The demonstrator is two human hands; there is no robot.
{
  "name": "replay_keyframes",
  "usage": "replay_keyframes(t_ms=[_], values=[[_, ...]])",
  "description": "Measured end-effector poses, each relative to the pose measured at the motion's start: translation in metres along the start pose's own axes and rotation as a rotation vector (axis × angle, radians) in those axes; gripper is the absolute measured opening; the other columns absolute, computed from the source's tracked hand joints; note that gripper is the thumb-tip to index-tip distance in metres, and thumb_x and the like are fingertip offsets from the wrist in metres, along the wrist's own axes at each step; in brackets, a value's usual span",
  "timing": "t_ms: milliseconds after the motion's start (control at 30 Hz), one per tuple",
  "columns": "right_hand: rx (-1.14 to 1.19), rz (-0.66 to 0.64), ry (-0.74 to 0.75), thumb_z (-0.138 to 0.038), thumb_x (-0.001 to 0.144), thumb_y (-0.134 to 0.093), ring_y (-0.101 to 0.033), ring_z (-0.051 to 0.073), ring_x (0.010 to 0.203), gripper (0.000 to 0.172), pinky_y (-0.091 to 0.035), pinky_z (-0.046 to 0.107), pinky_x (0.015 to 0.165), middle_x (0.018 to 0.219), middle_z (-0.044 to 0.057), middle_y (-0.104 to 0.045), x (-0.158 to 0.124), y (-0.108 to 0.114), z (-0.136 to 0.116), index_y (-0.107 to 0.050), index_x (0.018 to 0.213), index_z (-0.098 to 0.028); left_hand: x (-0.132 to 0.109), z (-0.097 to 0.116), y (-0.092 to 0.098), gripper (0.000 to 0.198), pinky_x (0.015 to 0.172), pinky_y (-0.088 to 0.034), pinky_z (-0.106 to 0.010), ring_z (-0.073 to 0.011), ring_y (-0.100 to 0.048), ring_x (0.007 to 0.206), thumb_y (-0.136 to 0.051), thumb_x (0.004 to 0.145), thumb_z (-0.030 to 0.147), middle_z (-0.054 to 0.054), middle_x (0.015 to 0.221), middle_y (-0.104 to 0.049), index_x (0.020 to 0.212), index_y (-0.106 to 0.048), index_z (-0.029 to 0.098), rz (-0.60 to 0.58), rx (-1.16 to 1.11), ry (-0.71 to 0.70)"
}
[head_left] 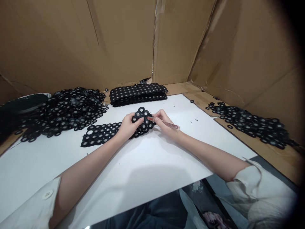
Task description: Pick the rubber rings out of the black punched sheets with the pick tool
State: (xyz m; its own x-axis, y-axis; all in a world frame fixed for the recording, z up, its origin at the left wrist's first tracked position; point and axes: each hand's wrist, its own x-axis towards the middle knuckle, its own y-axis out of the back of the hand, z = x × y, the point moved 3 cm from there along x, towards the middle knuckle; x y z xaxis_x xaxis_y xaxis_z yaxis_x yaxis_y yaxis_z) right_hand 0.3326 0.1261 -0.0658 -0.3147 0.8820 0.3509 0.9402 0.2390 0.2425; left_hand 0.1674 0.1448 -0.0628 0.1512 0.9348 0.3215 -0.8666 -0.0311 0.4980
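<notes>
Near the middle of the white tabletop, my left hand (128, 127) is closed on a black strip of joined rings (101, 133). Its thumb presses on the strip's folded, raised right end, while the rest lies flat to the left. My right hand (164, 122) pinches a slim, flat tool (172, 125) with a clear, reddish body. The tool's front end points left at the rings under my left thumb; its tip cannot be made out. Right fingertips are at the right edge of the strip, partly hidden behind the tool.
A heap of loose black rings (71, 108) spreads on the left, beside a white-rimmed bowl (49, 94). Folded ring panels (139, 90) lie at the back. More black ring pieces (252, 122) lie on cardboard at right. Tall cardboard walls (119, 41) enclose the white tabletop (152, 159).
</notes>
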Motion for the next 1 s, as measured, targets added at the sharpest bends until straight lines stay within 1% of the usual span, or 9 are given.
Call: replay_keyframes(t_ms=[133,267,400,467,567,733,867,933,1000], values=[[-0.061,0.011,-0.035,-0.037,0.084,-0.038,-0.043,0.012,0.062,0.013,-0.037,0.026,0.056,0.075,-0.002,-0.043,0.001,-0.005,0.002,-0.035,0.085,-0.024,-0.002,0.003,-0.004,0.024,0.074,-0.042,-0.032,-0.0210,-0.057,0.083,-0.052,0.073,0.036,-0.006,0.087,-0.065,0.083,-0.060,0.016,0.012,0.042,0.006],[-0.086,0.029,-0.008,-0.035,0.085,-0.036,-0.037,0.011,0.058,0.013,-0.033,0.024,0.052,0.071,-0.003,-0.037,-0.001,-0.009,0.001,-0.032,0.084,-0.023,-0.005,0.008,-0.007,0.020,0.074,-0.042,-0.032,-0.0208,-0.056,0.083,-0.051,0.074,0.033,-0.006,0.084,-0.065,0.080,-0.060,0.016,0.044,0.094,0.038],[-0.164,0.033,0.018,-0.028,0.084,-0.034,-0.033,0.010,0.056,0.007,-0.029,0.024,0.051,0.070,-0.003,-0.036,-0.001,-0.017,-0.004,-0.030,0.084,-0.022,-0.007,0.011,-0.007,0.015,0.075,-0.040,-0.032,-0.0208,-0.055,0.084,-0.051,0.073,0.030,-0.005,0.080,-0.063,0.074,-0.058,0.017,0.092,0.132,0.037],[-0.206,0.053,0.047,-0.024,0.083,-0.034,-0.034,0.011,0.057,0.006,-0.029,0.024,0.052,0.071,-0.002,-0.036,0.001,-0.021,-0.005,-0.029,0.084,-0.022,-0.009,0.013,-0.007,0.014,0.075,-0.040,-0.032,-0.0209,-0.053,0.084,-0.051,0.073,0.029,-0.004,0.078,-0.061,0.069,-0.056,0.017,0.094,0.153,0.016],[-0.246,0.073,0.075,-0.022,0.081,-0.035,-0.035,0.011,0.060,0.006,-0.030,0.024,0.054,0.072,-0.002,-0.036,0.006,-0.022,-0.003,-0.030,0.082,-0.021,-0.010,0.016,-0.006,0.016,0.076,-0.039,-0.032,-0.0207,-0.052,0.084,-0.048,0.074,0.030,-0.004,0.076,-0.060,0.065,-0.053,0.018,0.047,0.161,-0.006],[-0.251,0.093,0.045,-0.024,0.081,-0.036,-0.040,0.012,0.064,0.004,-0.034,0.026,0.059,0.074,-0.002,-0.040,0.010,-0.015,0.005,-0.033,0.082,-0.021,-0.010,0.017,-0.007,0.009,0.077,-0.039,-0.034,-0.0220,-0.052,0.087,-0.052,0.069,0.025,-0.004,0.081,-0.060,0.072,-0.056,0.017,-0.026,0.235,-0.019],[-0.212,0.153,0.046,-0.026,0.080,-0.039,-0.045,0.014,0.080,0.007,-0.040,0.030,0.071,0.086,0.001,-0.045,0.009,-0.005,0.003,-0.041,0.077,-0.020,-0.009,0.014,-0.007,0.014,0.075,-0.040,-0.032,-0.0200,-0.055,0.080,-0.050,0.070,0.026,-0.003,0.079,-0.063,0.076,-0.059,0.018,-0.031,0.198,-0.048],[-0.156,0.194,0.102,-0.023,0.079,-0.040,-0.044,0.015,0.091,0.005,-0.042,0.031,0.076,0.095,0.002,-0.043,0.007,0.000,-0.004,-0.044,0.076,-0.020,-0.009,0.014,-0.008,0.016,0.074,-0.041,-0.031,-0.0190,-0.056,0.077,-0.050,0.072,0.030,-0.002,0.078,-0.064,0.077,-0.060,0.018,-0.034,0.153,-0.057],[-0.078,0.236,0.174,-0.019,0.078,-0.039,-0.042,0.016,0.098,0.006,-0.045,0.031,0.074,0.099,0.003,-0.042,0.004,0.005,-0.014,-0.045,0.079,-0.021,-0.011,0.014,-0.007,0.018,0.075,-0.041,-0.032,-0.0199,-0.056,0.081,-0.052,0.071,0.033,-0.002,0.079,-0.064,0.075,-0.061,0.018,-0.007,0.163,-0.055]])
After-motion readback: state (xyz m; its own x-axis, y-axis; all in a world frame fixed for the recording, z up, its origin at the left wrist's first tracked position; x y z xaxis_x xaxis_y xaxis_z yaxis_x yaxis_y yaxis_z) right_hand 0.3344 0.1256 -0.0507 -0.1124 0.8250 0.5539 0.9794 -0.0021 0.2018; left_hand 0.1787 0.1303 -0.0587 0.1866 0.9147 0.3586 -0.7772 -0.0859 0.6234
